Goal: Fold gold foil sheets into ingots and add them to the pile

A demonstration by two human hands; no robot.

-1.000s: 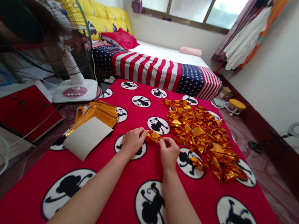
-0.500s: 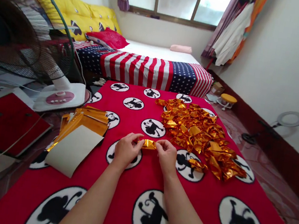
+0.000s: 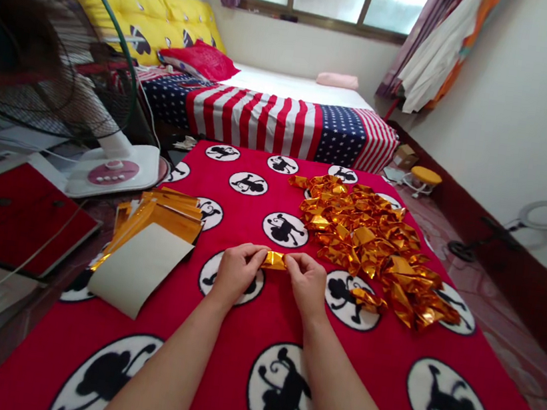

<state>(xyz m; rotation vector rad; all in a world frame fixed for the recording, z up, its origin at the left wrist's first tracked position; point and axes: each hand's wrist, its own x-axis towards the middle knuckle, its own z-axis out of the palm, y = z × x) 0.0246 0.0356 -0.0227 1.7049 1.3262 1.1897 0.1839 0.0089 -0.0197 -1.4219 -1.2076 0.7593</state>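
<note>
Centrally, in head view: pinched narrowly at opposite ends by left hand (image 3: 236, 269) and right hand (image 3: 304, 280), small oblong shiny gold-orange foil piece (image 3: 275, 260), over red monkey-print cloth (image 3: 226, 373). Probably feather-light, slick, easily crushed; best gripped lightly by ends.

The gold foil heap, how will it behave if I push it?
The gold foil heap would probably spread apart, since it looks like many loose, separate pieces. It seems light and easily crushed, as the foil looks thin and creased.
</note>
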